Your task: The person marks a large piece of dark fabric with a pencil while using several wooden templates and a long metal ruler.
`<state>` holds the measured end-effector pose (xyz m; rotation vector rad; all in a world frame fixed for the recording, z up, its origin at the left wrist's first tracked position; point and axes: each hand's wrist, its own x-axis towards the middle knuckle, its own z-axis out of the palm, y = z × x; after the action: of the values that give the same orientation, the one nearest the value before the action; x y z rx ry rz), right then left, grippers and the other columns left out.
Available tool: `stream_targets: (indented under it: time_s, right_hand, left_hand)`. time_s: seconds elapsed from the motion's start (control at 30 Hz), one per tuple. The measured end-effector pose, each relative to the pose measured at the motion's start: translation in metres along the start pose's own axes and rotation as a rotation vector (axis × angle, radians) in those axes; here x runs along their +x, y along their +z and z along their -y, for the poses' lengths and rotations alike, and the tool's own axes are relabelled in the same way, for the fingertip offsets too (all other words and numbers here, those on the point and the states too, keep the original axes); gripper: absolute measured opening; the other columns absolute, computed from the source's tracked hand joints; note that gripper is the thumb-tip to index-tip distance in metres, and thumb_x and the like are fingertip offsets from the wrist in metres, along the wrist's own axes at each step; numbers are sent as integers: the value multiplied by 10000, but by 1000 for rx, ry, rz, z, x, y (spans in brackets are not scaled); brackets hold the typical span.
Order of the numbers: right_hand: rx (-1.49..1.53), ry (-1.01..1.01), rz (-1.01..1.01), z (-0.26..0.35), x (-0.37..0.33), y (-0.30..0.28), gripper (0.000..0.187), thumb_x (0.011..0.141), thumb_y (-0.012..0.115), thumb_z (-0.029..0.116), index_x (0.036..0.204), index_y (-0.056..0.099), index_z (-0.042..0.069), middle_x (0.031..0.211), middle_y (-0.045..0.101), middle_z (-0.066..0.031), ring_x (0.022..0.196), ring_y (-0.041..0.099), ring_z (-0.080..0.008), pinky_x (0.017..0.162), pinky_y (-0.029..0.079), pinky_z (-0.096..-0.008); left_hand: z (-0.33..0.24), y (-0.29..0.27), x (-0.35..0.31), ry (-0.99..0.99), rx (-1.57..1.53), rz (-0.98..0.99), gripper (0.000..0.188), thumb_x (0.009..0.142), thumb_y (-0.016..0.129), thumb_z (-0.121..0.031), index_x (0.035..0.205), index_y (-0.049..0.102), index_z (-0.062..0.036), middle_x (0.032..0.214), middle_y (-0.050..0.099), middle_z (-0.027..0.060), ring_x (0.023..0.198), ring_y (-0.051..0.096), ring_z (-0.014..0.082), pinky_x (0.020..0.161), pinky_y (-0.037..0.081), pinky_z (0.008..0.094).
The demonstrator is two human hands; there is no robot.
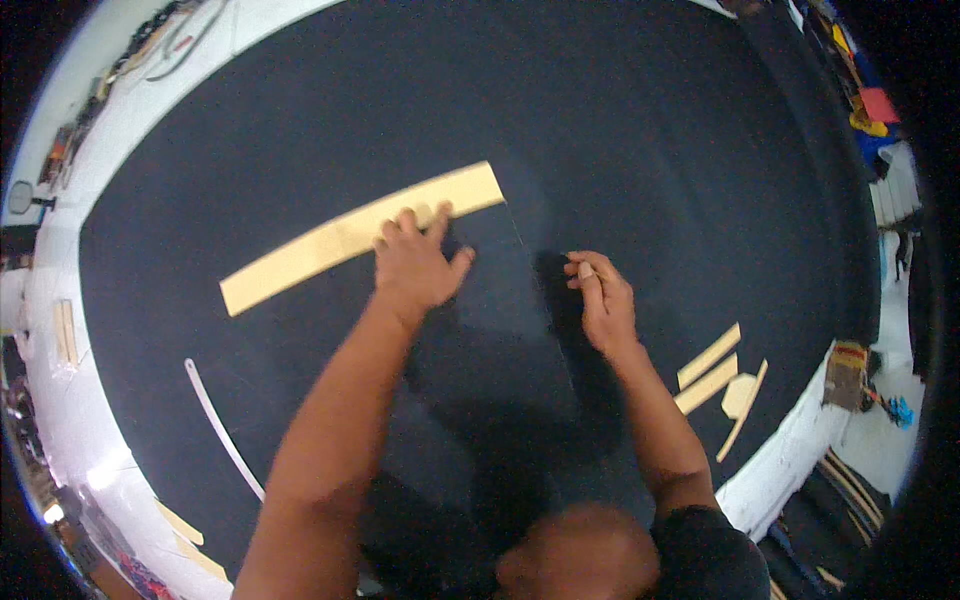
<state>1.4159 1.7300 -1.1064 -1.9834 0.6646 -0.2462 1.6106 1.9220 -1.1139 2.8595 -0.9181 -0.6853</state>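
Note:
A long, slightly curved cream strip (300, 256), like a pattern piece, lies slantwise on a black cloth (640, 130). My left hand (418, 262) rests on the strip's lower edge with fingers spread, pressing on it and gripping nothing. To the right, my right hand (603, 300) hovers close over the cloth, thumb and fingers pinched together. Whatever small thing may be in that pinch is too small to name. A faint thin line (515, 225) runs down the cloth from the strip's right end, between my two hands.
Several small cream pieces (708, 385) lie on the cloth at the right, by my forearm. A narrow white curved ruler (222, 430) lies at the left. Cream strips (190, 535) sit at the lower left edge. A brown box-like object (847, 375) stands on the white table edge at right.

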Motion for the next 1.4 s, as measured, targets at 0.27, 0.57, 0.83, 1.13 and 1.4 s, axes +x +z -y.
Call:
stream_targets:
  time_s: [0.27, 0.57, 0.83, 1.13, 1.4]
  right_hand:
    - [71, 213, -108, -52, -213, -13, 252, 1094, 420, 172, 1219, 506, -29, 1326, 634, -211, 930, 699, -314, 840, 559, -440]
    - [-230, 533, 293, -23, -331, 3, 216, 966, 639, 214, 1031, 526, 40, 1594, 408, -197, 999, 671, -466, 835, 556, -529]
    - [-492, 231, 283, -29, -308, 24, 252, 888, 632, 34, 1055, 445, 55, 1573, 416, -235, 1038, 655, -463, 814, 554, -540]
    - [-611, 222, 420, -3, -250, 35, 261, 906, 626, 65, 1104, 457, 68, 1630, 352, -196, 1180, 625, -436, 874, 550, -542]
    - [-602, 139, 305, 12, -215, 37, 239, 924, 612, 125, 1117, 483, 69, 1606, 397, -195, 1156, 642, -436, 882, 555, -541]
  left_hand:
    - [76, 10, -89, 264, -357, -356, 555, 943, 695, -272, 1431, 544, -56, 1350, 577, 231, 1281, 529, 416, 1106, 419, 463]
    - [100, 73, -308, 430, -245, 427, 249, 909, 696, -263, 1073, 695, -75, 1051, 700, 173, 997, 681, 403, 861, 565, 495]
    - [44, 140, -399, 487, -507, 777, 388, 932, 645, -366, 1202, 692, -92, 1206, 697, 192, 1104, 671, 388, 935, 540, 499]
    - [26, 129, -399, 406, -634, 761, 394, 938, 635, -368, 1218, 689, -96, 1239, 689, 193, 1129, 658, 396, 962, 525, 491]
    - [22, 134, -408, 371, -667, 746, 400, 944, 627, -369, 1232, 687, -98, 1268, 682, 193, 1151, 647, 403, 986, 512, 484]
